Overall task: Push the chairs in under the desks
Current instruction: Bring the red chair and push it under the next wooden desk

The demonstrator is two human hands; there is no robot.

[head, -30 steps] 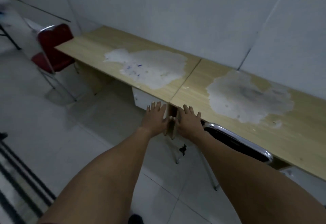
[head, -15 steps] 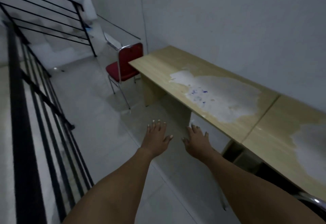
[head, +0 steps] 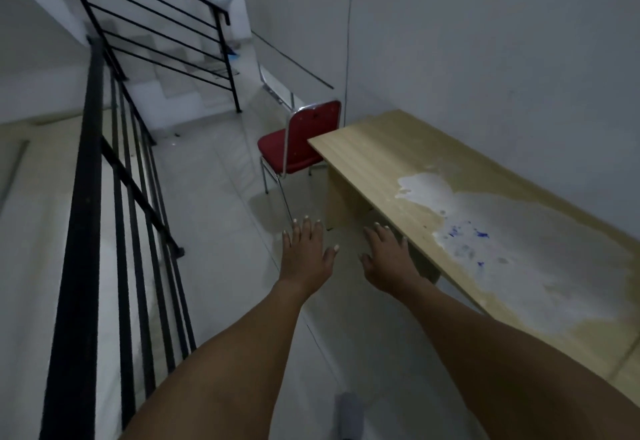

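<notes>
Left hand (head: 306, 254), right hand (head: 389, 259): spread, empty | red padded chair (head: 298, 143): likely light, slides on tile | grip: chrome backrest rim | desk (head: 398, 152): beside it

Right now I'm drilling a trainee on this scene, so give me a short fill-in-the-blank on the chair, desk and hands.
1. The chair at the far end of the desk has a seat coloured ____.
2. Both hands, left hand and right hand, are open and hold ____.
3. The black railing runs along the person's ____ side.
4. The ink spots on the desk's worn patch are ____.

Missing words: red; nothing; left; blue
</notes>
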